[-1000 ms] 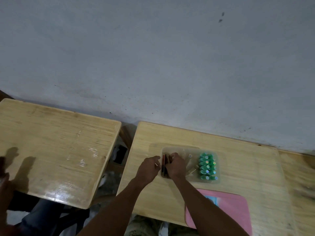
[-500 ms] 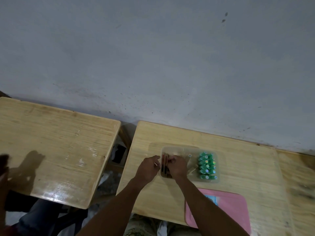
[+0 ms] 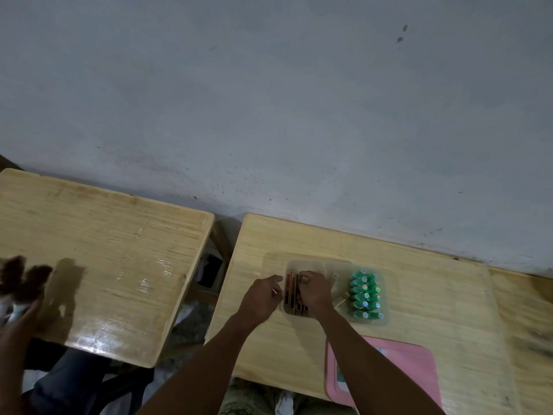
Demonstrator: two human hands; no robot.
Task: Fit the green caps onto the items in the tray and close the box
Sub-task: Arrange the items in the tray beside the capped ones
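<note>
A clear plastic tray (image 3: 338, 266) sits on the right wooden desk (image 3: 434, 295). Several green caps (image 3: 365, 295) lie packed in rows in its right half. Several dark red stick-like items (image 3: 289, 292) lie side by side in its left half. My right hand (image 3: 314, 290) is over these items with its fingers curled down onto them. My left hand (image 3: 263, 298) is at the tray's left edge, fingers bent toward the items; whether it grips anything is unclear. A small white piece (image 3: 335, 276) lies in the tray's middle.
A pink flat case (image 3: 413, 363) lies at the desk's near edge, right of my right arm. A second wooden desk (image 3: 104, 265) stands to the left across a narrow gap. Another person's hand (image 3: 18, 283) is at its left edge. A grey wall rises behind.
My hands have stayed at the tray's left half with only small finger shifts. The other person's hand at the far left has moved further onto the left desk.
</note>
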